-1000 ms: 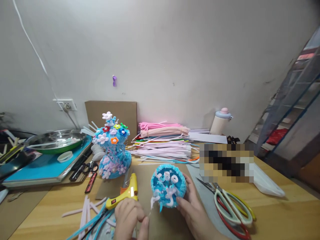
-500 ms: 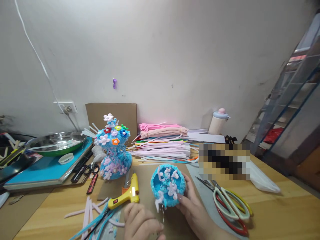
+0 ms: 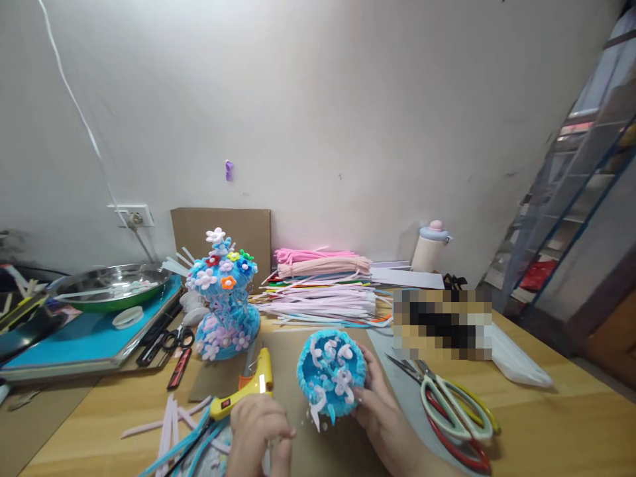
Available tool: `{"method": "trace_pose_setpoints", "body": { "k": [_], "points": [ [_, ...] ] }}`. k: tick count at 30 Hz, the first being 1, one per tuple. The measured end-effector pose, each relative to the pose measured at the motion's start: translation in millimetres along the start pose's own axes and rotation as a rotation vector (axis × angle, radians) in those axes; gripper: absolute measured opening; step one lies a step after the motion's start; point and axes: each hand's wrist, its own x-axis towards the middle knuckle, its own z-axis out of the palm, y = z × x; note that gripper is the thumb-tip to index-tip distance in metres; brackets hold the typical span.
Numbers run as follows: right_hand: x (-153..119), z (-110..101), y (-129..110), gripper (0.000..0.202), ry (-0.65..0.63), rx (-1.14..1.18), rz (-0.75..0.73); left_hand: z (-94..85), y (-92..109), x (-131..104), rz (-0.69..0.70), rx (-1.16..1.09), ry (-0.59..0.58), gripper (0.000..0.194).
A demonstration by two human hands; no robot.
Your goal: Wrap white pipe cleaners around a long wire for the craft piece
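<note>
A round blue fuzzy piece (image 3: 332, 374) with pale pink flowers inside its rim is held up over the brown board. My right hand (image 3: 380, 414) grips it by its right side, thumb on the front edge. To the left, my left hand (image 3: 262, 434) has its fingers curled, close in front of a yellow glue gun (image 3: 243, 391); whether something small is between the fingers I cannot make out. Small clear beads show just under the blue piece. A taller blue flower-covered ornament (image 3: 226, 295) stands behind the glue gun.
Scissors (image 3: 450, 404) with white, red and yellow handles lie at the right. Bundled pipe cleaners (image 3: 322, 291) are stacked by the wall. Pink strips (image 3: 169, 424) lie at front left. A metal bowl (image 3: 112, 288) rests on a blue book (image 3: 89, 341). A bottle (image 3: 428, 248) stands behind.
My left hand has moved left, away from the blue piece and nearer the glue gun. The clear strand that hung below the piece no longer shows as a line. My right hand keeps its hold.
</note>
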Motion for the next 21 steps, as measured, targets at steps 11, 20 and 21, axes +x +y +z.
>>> {"method": "trace_pose_setpoints", "body": {
  "k": [11,20,21],
  "points": [
    [11,2,-4,0.030,0.097,0.300,0.213,22.9,-17,1,-0.718,-0.217,0.073,0.028],
    [8,4,-8,0.019,0.084,0.324,0.308,33.0,-43,-10,-0.789,-0.080,-0.001,0.029],
    [8,4,-7,0.020,0.069,0.323,0.291,32.3,-40,-10,-0.761,-0.047,0.081,0.028]
  ]
}}
